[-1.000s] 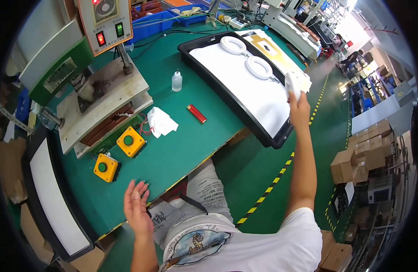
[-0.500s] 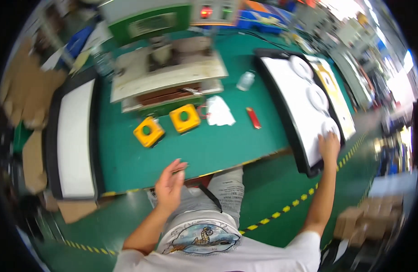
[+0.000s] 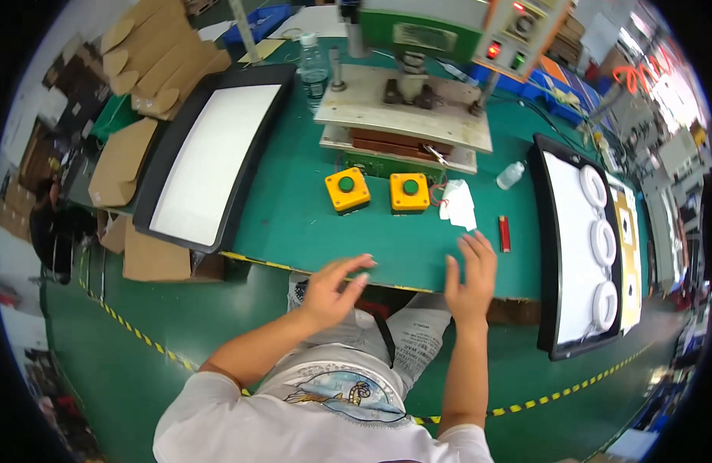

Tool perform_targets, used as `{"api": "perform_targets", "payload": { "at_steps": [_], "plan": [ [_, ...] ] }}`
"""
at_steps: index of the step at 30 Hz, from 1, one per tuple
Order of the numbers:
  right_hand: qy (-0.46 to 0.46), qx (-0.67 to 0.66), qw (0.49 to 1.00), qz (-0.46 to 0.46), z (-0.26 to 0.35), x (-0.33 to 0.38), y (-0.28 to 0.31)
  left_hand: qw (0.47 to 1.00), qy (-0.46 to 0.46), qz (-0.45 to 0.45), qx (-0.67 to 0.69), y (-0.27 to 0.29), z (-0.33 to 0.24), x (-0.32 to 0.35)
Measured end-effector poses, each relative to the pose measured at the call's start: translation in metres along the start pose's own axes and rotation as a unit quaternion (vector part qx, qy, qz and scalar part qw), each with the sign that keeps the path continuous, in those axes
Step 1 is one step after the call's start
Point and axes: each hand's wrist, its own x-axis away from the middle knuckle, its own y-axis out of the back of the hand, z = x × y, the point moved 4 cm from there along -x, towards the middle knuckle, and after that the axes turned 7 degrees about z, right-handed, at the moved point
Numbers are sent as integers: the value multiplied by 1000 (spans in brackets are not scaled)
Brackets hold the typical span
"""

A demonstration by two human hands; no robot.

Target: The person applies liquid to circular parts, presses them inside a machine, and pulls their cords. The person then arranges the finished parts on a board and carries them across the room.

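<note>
My left hand [image 3: 329,295] hovers by the front edge of the green table [image 3: 294,231], its thumb and fingers apart and nothing visible in it. Beyond that same edge reaches my right hand [image 3: 472,284], with fingers stretched out and spread, likewise bare. Closest to it are a red cutter-like tool [image 3: 504,234] and crumpled white paper [image 3: 458,205]. Two yellow button boxes, a left one [image 3: 347,191] and a right one [image 3: 409,193], each carry a green push button. Behind them stands a press [image 3: 406,100] with pale metal plates.
At right, a black tray [image 3: 553,255] lined in white holds white rings [image 3: 604,243], beside a yellow-and-white sheet [image 3: 627,239]. On the left lies another black tray [image 3: 182,147] with a white lining. A water bottle [image 3: 313,73] and a small clear bottle [image 3: 510,176] stand near the press.
My right hand has left the nearest white ring in the right tray and moved left over the table's front edge. The whole view has swung leftward. My left hand is now nearer the right one.
</note>
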Motion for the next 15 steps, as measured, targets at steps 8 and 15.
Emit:
{"api": "perform_targets", "payload": {
  "at_steps": [8, 15],
  "plan": [
    [-3, -40, 999, -1, -5, 0, -29, 972, 64, -209, -87, 91, 34, 9],
    [-25, -24, 999, 8, -10, 2, -31, 975, 94, -187, -71, 81, 57, -24]
  ]
}}
